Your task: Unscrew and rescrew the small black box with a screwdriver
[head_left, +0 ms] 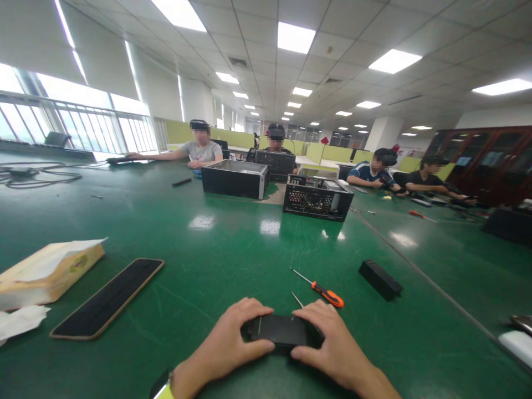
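Low in the middle of the head view, a black rectangular box (282, 329), much like a power adapter, is gripped at its two ends. My left hand (235, 332) closes round the left end, thumb along the near edge and fingers behind. On the opposite end, my right hand (328, 341) does the same. Just beyond the right hand lies a screwdriver (328, 295) with an orange and black handle. A second thin metal shaft (296, 300) pokes out behind the right fingers; its other end is hidden. Farther right rests a similar black box (380, 279).
On the green table (187, 310), a tissue pack (54, 271) and a long dark flat panel (110, 299) lie left. Two open computer cases (235, 180) (318, 198) stand ahead. Several people sit around the far side. Cables (37, 173) lie far left.
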`<state>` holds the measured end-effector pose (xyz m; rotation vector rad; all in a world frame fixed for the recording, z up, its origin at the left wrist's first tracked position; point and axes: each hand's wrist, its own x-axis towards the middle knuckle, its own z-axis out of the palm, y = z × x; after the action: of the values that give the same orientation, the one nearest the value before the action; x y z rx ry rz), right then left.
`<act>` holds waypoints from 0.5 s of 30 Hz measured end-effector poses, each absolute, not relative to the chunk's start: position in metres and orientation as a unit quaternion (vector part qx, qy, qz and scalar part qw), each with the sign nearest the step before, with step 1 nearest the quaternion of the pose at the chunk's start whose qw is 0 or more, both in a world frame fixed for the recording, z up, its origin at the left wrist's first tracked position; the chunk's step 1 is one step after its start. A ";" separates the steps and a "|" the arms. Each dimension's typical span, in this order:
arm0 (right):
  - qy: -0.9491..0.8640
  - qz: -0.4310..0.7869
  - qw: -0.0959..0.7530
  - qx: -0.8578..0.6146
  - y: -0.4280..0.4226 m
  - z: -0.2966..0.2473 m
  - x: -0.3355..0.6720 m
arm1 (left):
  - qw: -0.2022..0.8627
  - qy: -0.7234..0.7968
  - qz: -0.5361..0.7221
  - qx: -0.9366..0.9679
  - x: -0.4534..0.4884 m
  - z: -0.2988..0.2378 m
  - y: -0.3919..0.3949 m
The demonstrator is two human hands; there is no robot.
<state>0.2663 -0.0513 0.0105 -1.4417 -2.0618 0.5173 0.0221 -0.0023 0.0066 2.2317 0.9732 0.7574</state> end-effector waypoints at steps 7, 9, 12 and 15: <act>-0.728 0.176 0.377 -0.545 -0.048 0.014 0.282 | 0.218 0.383 0.363 0.821 0.018 0.000 0.007; -0.658 0.142 0.439 -0.595 -0.039 0.012 0.305 | 0.174 0.406 0.383 0.811 0.016 -0.001 0.009; -0.512 0.071 0.509 -0.688 -0.022 0.001 0.347 | 0.140 0.415 0.379 0.815 0.017 0.000 0.010; -0.442 0.009 0.477 -0.760 -0.010 -0.012 0.381 | 0.136 0.417 0.357 0.825 0.018 0.000 0.008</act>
<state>0.3813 -0.0098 -0.0124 -1.8557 -1.0800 0.0221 0.0184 0.0082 -0.0001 2.3886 1.2087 1.0336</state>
